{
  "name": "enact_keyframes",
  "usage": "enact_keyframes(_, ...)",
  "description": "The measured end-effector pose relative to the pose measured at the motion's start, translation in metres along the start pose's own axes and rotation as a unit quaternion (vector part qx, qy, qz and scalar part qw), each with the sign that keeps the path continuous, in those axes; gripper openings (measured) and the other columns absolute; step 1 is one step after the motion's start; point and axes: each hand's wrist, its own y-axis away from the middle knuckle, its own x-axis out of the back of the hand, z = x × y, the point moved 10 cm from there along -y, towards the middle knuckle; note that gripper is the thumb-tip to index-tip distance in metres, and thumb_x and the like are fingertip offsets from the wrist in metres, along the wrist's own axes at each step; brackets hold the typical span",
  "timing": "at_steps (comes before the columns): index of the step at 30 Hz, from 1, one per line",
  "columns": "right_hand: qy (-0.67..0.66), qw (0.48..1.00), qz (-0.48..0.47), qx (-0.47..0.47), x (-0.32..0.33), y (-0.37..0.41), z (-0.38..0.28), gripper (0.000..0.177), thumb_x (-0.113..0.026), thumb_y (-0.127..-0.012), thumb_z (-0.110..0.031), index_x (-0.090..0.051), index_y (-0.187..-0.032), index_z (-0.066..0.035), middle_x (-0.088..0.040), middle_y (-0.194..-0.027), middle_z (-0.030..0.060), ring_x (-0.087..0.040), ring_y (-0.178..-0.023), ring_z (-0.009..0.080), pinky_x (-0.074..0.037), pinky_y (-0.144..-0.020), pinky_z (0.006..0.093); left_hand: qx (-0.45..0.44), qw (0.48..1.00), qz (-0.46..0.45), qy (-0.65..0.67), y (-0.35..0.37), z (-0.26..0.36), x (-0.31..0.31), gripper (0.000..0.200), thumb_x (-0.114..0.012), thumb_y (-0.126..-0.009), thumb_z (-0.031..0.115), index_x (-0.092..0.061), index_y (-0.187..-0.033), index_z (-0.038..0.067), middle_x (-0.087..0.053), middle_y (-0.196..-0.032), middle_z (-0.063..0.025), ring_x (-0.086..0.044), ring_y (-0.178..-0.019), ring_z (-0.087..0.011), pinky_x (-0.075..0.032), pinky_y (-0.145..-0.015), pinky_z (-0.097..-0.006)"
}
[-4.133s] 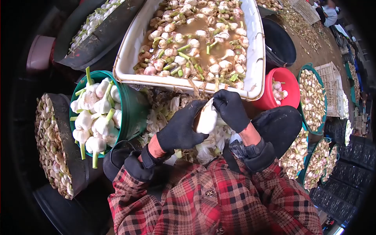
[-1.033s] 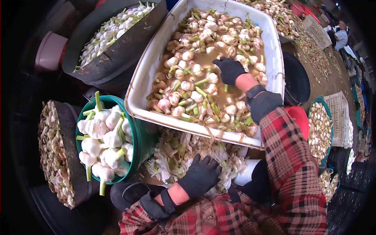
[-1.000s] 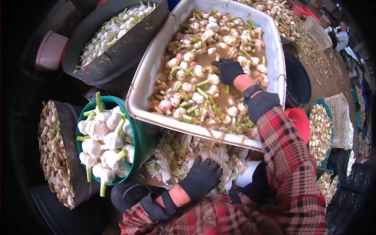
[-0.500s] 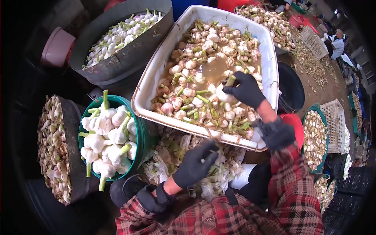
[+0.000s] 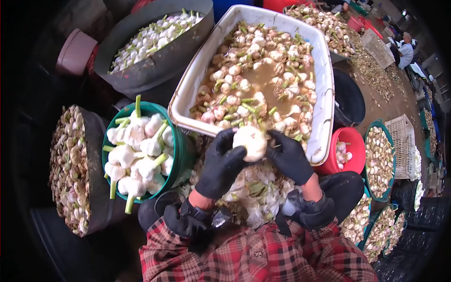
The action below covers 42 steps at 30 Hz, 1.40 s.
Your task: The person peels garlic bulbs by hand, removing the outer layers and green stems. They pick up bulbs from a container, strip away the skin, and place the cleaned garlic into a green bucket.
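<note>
A large white garlic bulb (image 5: 250, 143) is held up in front of me, over the near edge of a white tub (image 5: 192, 123). My left hand (image 5: 218, 164), in a black glove, is closed around the bulb's left side. My right hand (image 5: 292, 159), gloved too, has its fingertips against the bulb's right side. In the tub, unpeeled garlic bulbs (image 5: 232, 100) with cut green stems lie in brownish water (image 5: 263, 80). Below my hands is a heap of peeled garlic skins (image 5: 256, 188).
A green bucket (image 5: 181, 155) of clean white garlic stands at my left. Beyond it are a grey metal container (image 5: 141, 75) of white bulbs and another container (image 5: 96, 164) of unpeeled garlic. A red bucket (image 5: 354, 157) sits at my right. Another person (image 5: 405, 50) is far off right.
My right hand has come back from the tub with a garlic bulb, toward my body. My left hand has risen to meet it and now grips the bulb.
</note>
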Motion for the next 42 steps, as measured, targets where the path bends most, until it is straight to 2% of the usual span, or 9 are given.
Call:
enact_keyframes(2, 0.197, 0.977, 0.059, 0.049, 0.007, 0.007, -0.015, 0.05, -0.071, -0.081, -0.031, -0.056, -0.122, -0.008, -0.066, -0.098, 0.0176, -0.064, -0.085, 0.0363, -0.053, -0.072, 0.0418, -0.07, 0.987, 0.069, -0.126, 0.0, 0.015, 0.013, 0.047, -0.067, -0.083, 0.002, -0.045, -0.125, -0.001, -0.055, -0.117, -0.0099, -0.057, -0.107, -0.0184, -0.053, -0.09, -0.035)
enact_keyframes(3, 0.213, 0.971, 0.086, 0.071, 0.012, 0.008, -0.026, 0.042, -0.071, -0.081, -0.026, -0.06, -0.117, -0.008, -0.065, -0.098, 0.0156, -0.065, -0.082, 0.0331, -0.053, -0.07, 0.0388, -0.114, 0.965, 0.093, -0.217, 0.0, 0.022, 0.021, 0.048, -0.069, -0.081, 0.001, -0.046, -0.124, 0.0, -0.055, -0.117, -0.0093, -0.056, -0.107, -0.0174, -0.051, -0.09, -0.0307)
enact_keyframes(6, 0.039, 0.99, 0.117, 0.063, 0.019, 0.006, -0.046, 0.031, -0.072, -0.079, -0.017, -0.065, -0.107, -0.007, -0.065, -0.093, 0.0142, -0.065, -0.079, 0.0313, -0.052, -0.067, 0.0365, -0.144, 0.961, 0.112, -0.209, 0.0, 0.023, 0.022, 0.05, -0.071, -0.078, -0.003, -0.048, -0.122, 0.0, -0.056, -0.115, -0.0083, -0.057, -0.107, -0.0167, -0.049, -0.09, -0.0291)
enact_keyframes(8, 0.016, 0.966, 0.201, 0.163, 0.026, 0.015, -0.075, 0.02, -0.073, -0.077, -0.011, -0.068, -0.096, -0.006, -0.065, -0.088, 0.0127, -0.064, -0.074, 0.0301, -0.051, -0.065, 0.0349, -0.206, 0.945, 0.126, -0.219, 0.006, 0.031, 0.017, 0.049, -0.072, -0.075, -0.006, -0.05, -0.119, 0.0, -0.056, -0.113, -0.008, -0.057, -0.106, -0.016, -0.049, -0.091, -0.0297)
enact_keyframes(17, 0.096, 0.953, 0.24, 0.157, 0.01, 0.023, -0.075, 0.007, -0.069, -0.076, -0.007, -0.066, -0.082, -0.008, -0.063, -0.078, 0.0091, -0.063, -0.068, 0.0299, -0.049, -0.059, 0.0374, -0.242, 0.863, 0.153, -0.417, 0.015, 0.028, 0.013, 0.043, -0.072, -0.073, -0.007, -0.053, -0.111, 0.001, -0.053, -0.109, -0.0092, -0.058, -0.099, -0.0178, -0.048, -0.087, -0.0291)
enact_keyframes(23, 0.092, 0.955, 0.23, 0.16, 0.01, 0.023, -0.066, 0.01, -0.069, -0.07, -0.006, -0.062, -0.077, -0.01, -0.06, -0.073, 0.0087, -0.062, -0.066, 0.0301, -0.048, -0.057, 0.038, -0.298, 0.858, 0.086, -0.409, 0.017, 0.025, 0.0, 0.042, -0.071, -0.071, -0.009, -0.054, -0.109, 0.001, -0.05, -0.105, -0.0095, -0.057, -0.102, -0.0205, -0.048, -0.087, -0.0302)
enact_keyframes(31, 0.045, 0.968, 0.196, 0.15, 0.009, 0.019, -0.052, 0.012, -0.069, -0.067, -0.006, -0.059, -0.072, -0.008, -0.059, -0.069, 0.0106, -0.062, -0.063, 0.0312, -0.048, -0.056, 0.0378, -0.255, 0.871, 0.056, -0.416, 0.008, 0.016, 0.006, 0.04, -0.07, -0.071, -0.009, -0.055, -0.107, 0.002, -0.05, -0.105, -0.0083, -0.057, -0.102, -0.0201, -0.048, -0.088, -0.0298)
enact_keyframes(34, -0.001, 0.975, 0.18, 0.133, 0.012, 0.018, -0.045, 0.012, -0.069, -0.067, -0.004, -0.058, -0.071, -0.006, -0.059, -0.065, 0.0113, -0.062, -0.06, 0.0306, -0.049, -0.055, 0.0364, -0.155, 0.919, 0.03, -0.36, -0.002, 0.004, 0.015, 0.045, -0.07, -0.074, -0.009, -0.053, -0.114, 0.001, -0.058, -0.114, -0.0076, -0.057, -0.106, -0.0178, -0.049, -0.092, -0.0322)
enact_keyframes(42, -0.066, 0.977, 0.201, 0.029, 0.031, 0.021, -0.003, 0.009, -0.069, -0.071, -0.001, -0.062, -0.077, -0.003, -0.063, -0.069, 0.0099, -0.063, -0.057, 0.0198, -0.049, -0.056, 0.0301, -0.126, 0.958, 0.043, -0.255, -0.005, 0.005, 0.022, 0.046, -0.07, -0.074, -0.007, -0.052, -0.115, 0.002, -0.058, -0.113, -0.0079, -0.058, -0.105, -0.0178, -0.049, -0.09, -0.0324)
